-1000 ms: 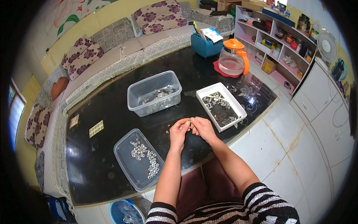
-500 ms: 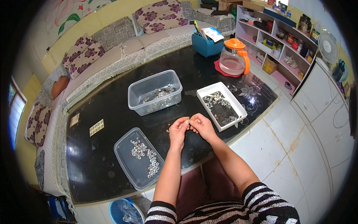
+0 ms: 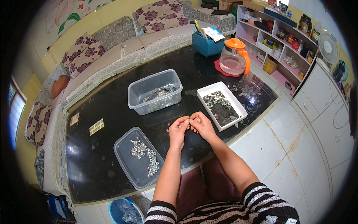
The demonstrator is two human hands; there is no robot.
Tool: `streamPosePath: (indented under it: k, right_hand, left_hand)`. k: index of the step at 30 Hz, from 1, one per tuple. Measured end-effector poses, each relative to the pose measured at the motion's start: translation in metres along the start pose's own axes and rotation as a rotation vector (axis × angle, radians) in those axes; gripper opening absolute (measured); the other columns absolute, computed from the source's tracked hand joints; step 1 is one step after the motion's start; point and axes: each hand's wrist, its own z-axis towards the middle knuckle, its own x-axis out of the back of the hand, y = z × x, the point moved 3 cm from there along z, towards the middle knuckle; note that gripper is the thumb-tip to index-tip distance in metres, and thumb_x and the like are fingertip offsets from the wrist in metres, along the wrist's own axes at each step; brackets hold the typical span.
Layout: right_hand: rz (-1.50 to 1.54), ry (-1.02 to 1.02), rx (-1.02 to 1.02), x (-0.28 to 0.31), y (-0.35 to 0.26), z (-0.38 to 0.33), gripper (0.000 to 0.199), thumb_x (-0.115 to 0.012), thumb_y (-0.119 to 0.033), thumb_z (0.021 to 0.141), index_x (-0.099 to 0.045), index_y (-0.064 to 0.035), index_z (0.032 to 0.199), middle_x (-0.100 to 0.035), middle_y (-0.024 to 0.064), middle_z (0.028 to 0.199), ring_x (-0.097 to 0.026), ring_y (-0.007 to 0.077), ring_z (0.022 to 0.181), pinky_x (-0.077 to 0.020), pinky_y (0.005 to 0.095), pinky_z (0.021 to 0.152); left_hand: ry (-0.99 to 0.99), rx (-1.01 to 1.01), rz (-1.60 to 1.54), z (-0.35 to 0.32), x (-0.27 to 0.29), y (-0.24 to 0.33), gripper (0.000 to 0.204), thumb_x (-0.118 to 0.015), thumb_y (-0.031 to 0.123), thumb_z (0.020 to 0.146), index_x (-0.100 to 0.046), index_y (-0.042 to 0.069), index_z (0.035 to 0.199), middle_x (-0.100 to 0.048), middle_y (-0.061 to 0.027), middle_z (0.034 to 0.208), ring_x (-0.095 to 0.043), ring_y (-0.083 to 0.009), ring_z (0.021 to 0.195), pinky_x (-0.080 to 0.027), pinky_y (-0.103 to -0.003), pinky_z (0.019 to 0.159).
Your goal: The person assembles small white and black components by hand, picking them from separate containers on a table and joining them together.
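My left hand [image 3: 179, 129] and my right hand [image 3: 201, 125] meet fingertip to fingertip above the near part of the black table [image 3: 108, 112]. Both are closed in a pinch around something too small to make out. Just right of my right hand lies a white tray [image 3: 239, 120] with several small pale and dark pieces in it. Beyond my hands stands a clear plastic tub [image 3: 140, 109] holding small shiny pieces. To the left of my left forearm is a shallow clear lid [image 3: 128, 164] with many small round, ring-like pieces [image 3: 138, 149] on it.
A glass pitcher [image 3: 232, 63] with an orange lid stands on a red mat at the far right, beside a blue organizer box [image 3: 207, 47]. A sheet of small labels [image 3: 96, 127] lies on the left. Below the table's near edge is a blue bin [image 3: 121, 211].
Almost nothing differs. My hands stay pinched together in the same place, with only a very slight shift of the right fingers.
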Motion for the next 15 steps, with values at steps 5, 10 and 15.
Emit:
streamPosePath:
  k: [5, 10, 15]
  right_hand:
    - [-0.002, -0.051, -0.134, 0.0033, 0.0059, 0.0006, 0.023, -0.049, -0.024, 0.082, -0.051, -0.0033, 0.07, -0.051, 0.0016, 0.054, -0.045, 0.0058, 0.046, -0.0346, 0.019, 0.041]
    - [0.028, -0.02, -0.038, 0.0014, -0.0009, -0.0002, 0.023, -0.049, -0.023, 0.082, -0.051, -0.0035, 0.071, -0.051, 0.0014, 0.054, -0.045, 0.0058, 0.046, -0.0345, 0.0186, 0.042]
    - [0.018, -0.016, -0.107, 0.0005, -0.0004, -0.0009, 0.023, -0.049, -0.023, 0.082, -0.051, -0.0032, 0.071, -0.051, 0.0015, 0.054, -0.045, 0.0058, 0.045, -0.0346, 0.0189, 0.042]
  left_hand:
    - [-0.053, 0.007, -0.005, -0.0009, -0.0028, 0.0012, 0.016, -0.056, 0.006, 0.077, -0.057, 0.001, 0.091, -0.058, -0.0018, 0.079, -0.05, -0.0053, 0.066, -0.041, -0.018, 0.061]
    - [-0.018, -0.012, -0.005, -0.0007, -0.0007, 0.0008, 0.016, -0.056, 0.007, 0.077, -0.057, 0.001, 0.091, -0.058, -0.0017, 0.079, -0.05, -0.0053, 0.066, -0.041, -0.018, 0.061]
    - [-0.02, -0.009, 0.015, -0.0011, -0.0019, 0.0023, 0.016, -0.056, 0.007, 0.077, -0.057, 0.001, 0.091, -0.058, -0.0012, 0.078, -0.05, -0.0052, 0.065, -0.041, -0.017, 0.06]
